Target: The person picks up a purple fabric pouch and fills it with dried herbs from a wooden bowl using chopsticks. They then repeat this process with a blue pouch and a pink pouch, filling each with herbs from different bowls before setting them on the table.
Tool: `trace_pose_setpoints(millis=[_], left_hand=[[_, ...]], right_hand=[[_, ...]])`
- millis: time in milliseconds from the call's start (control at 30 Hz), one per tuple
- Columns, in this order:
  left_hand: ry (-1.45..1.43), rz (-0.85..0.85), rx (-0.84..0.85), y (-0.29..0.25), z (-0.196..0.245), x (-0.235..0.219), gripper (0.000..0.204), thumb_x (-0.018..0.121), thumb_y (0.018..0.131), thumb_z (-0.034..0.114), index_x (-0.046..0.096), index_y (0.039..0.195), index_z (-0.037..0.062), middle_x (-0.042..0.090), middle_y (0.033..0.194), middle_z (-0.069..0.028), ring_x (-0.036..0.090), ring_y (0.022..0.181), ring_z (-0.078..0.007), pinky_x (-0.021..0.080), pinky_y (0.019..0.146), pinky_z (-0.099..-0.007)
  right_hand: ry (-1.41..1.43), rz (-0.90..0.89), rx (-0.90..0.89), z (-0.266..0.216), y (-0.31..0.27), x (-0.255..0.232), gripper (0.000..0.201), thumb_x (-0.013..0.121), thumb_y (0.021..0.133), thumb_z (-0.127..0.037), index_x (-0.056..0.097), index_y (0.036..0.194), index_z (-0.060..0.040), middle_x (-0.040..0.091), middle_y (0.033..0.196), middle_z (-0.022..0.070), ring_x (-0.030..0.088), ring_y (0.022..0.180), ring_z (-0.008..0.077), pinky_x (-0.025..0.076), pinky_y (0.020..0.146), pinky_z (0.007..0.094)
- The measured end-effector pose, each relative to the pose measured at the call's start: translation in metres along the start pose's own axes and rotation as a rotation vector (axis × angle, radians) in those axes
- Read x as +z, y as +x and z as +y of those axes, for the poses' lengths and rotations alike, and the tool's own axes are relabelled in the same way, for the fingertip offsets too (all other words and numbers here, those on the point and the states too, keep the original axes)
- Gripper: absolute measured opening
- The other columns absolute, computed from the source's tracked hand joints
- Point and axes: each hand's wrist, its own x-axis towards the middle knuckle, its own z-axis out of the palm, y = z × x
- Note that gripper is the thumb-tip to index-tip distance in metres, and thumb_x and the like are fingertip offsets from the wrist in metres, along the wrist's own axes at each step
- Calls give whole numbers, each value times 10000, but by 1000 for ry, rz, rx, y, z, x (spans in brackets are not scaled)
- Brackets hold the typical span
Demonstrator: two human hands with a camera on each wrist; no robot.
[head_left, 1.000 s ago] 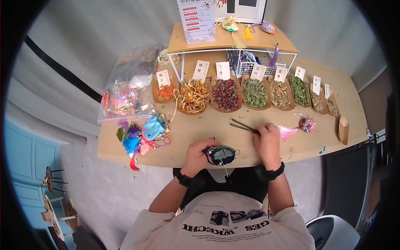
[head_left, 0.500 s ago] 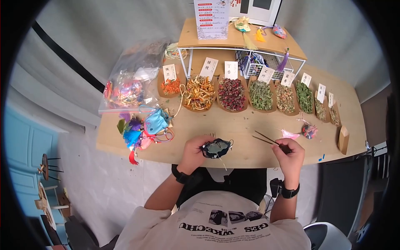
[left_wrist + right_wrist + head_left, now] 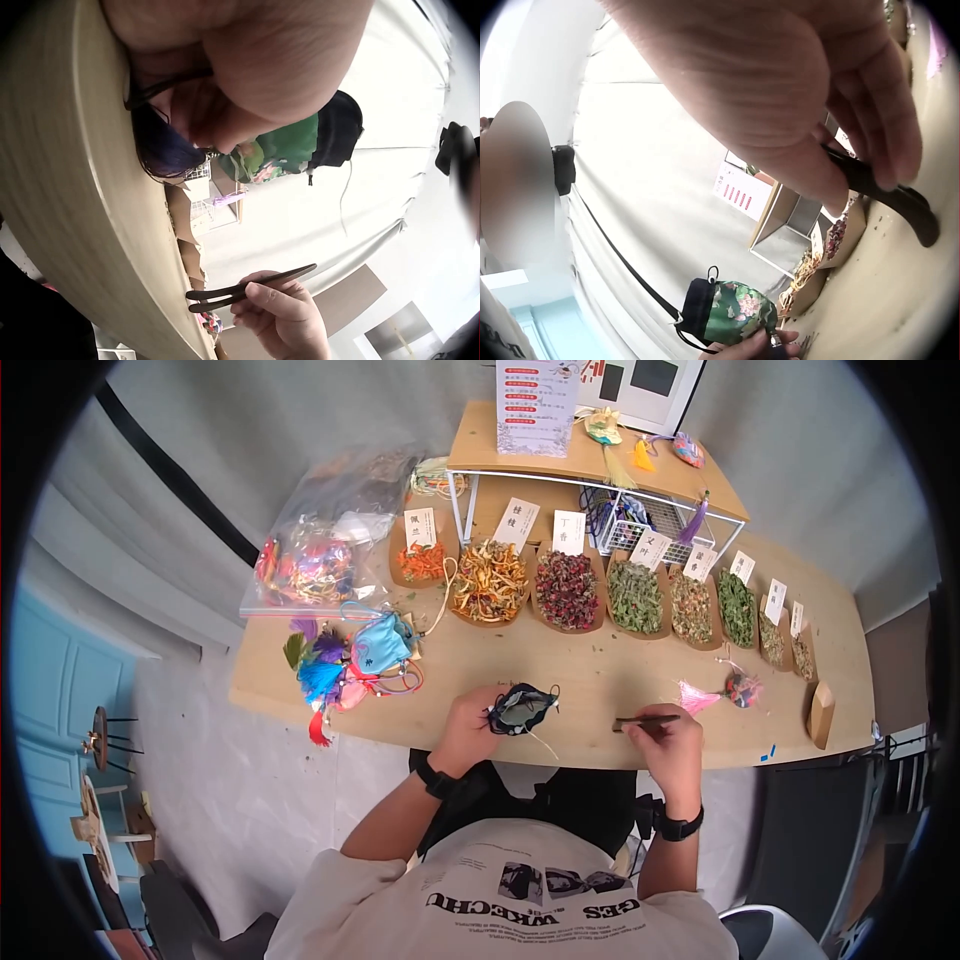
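Drawstring pouch (image 3: 522, 710) is held up in the left hand (image 3: 467, 732), near the front edge of the table (image 3: 580, 680), mouth gaping; those fingers curl round its lower end. Right hand (image 3: 668, 745) pinches the tweezers (image 3: 645, 720), clear of the pouch. Main risk, as I judge it remotely: a slackened left grip could let the pouch tip or drop. Contents: I cannot tell. The loose white cord (image 3: 545, 744) might snag the tweezers. Herb trays (image 3: 570, 631) line the far side; a long reach could knock their label cards (image 3: 569, 532). Pink tassel (image 3: 698, 698) lies just beyond the right hand, in the way of a forward sweep.
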Motion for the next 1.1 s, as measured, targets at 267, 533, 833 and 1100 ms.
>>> trace_pose_setpoints(millis=[267,533,833,1100], left_hand=[[145,-19,125,1,-3,0,255,747,801,3,722,1054,-7,745,999,-152,720,874,-304,561,783,-344],[158,-66,204,5,2,-1,248,717,775,-29,724,1023,-20,749,1016,-157,724,897,-322,567,788,-357],[107,-94,179,3,-4,-2,229,679,769,-73,722,992,-40,744,1016,-175,724,890,-325,565,793,-352],[90,-114,192,5,4,-1,282,640,790,-113,731,1045,-31,745,1015,-170,720,876,-298,559,785,-334]], right_hand=[[552,16,-342,-50,-13,5,224,828,770,57,716,964,37,734,953,160,741,830,222,600,717,313],[257,-92,-495,-66,-1,49,205,862,753,-1,729,910,-5,743,892,128,728,775,252,571,699,326],[175,-115,-462,-60,3,60,173,839,798,-43,704,905,-24,710,839,122,669,658,261,525,584,335],[162,-98,-402,-65,2,60,207,850,769,1,714,925,7,713,886,130,684,719,242,539,612,312]])
